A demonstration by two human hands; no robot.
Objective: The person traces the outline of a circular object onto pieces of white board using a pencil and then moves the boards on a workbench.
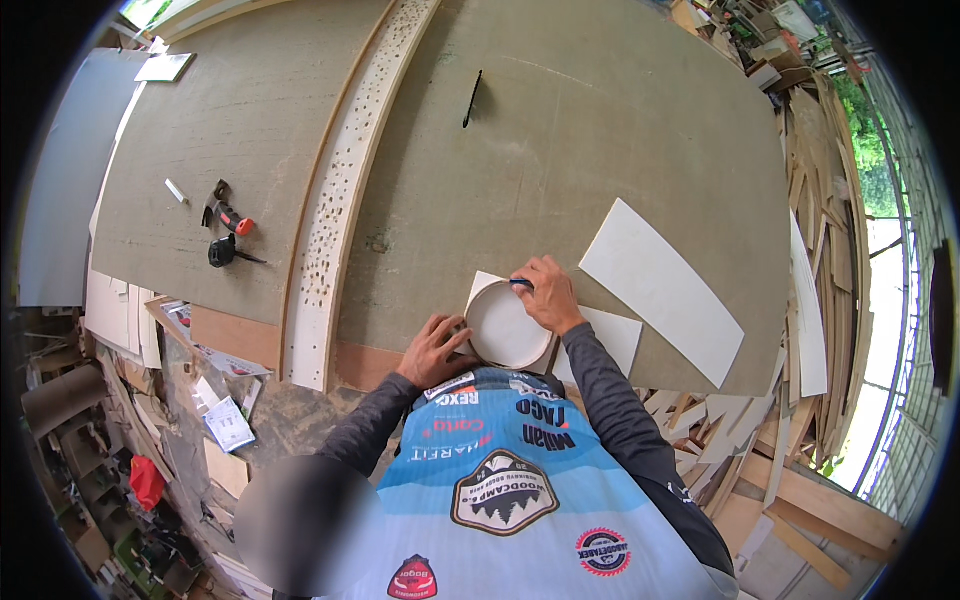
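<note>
Near the front edge of the workbench lies a shallow round white piece (508, 325) with a thin raised rim, over a white board (482, 283) whose corner shows behind it. My left hand (437, 350) curls against the left side of the rim, its fingertips holding the edge. At the rim's far right, my right hand (548, 296) pinches a short dark blue pen-like thing (522, 283); its tip is too small to make out. Another white board piece (612, 345) extends to the right, partly behind my right forearm.
A large curved white panel (665, 290) lies on the workbench (560, 150) to the right. Farther back is a thin black blade-like strip (473, 98). Left of a long perforated white board (350, 160) are a hammer (226, 210) and tape measure (222, 251). Wood offcuts (810, 200) are heaped at right.
</note>
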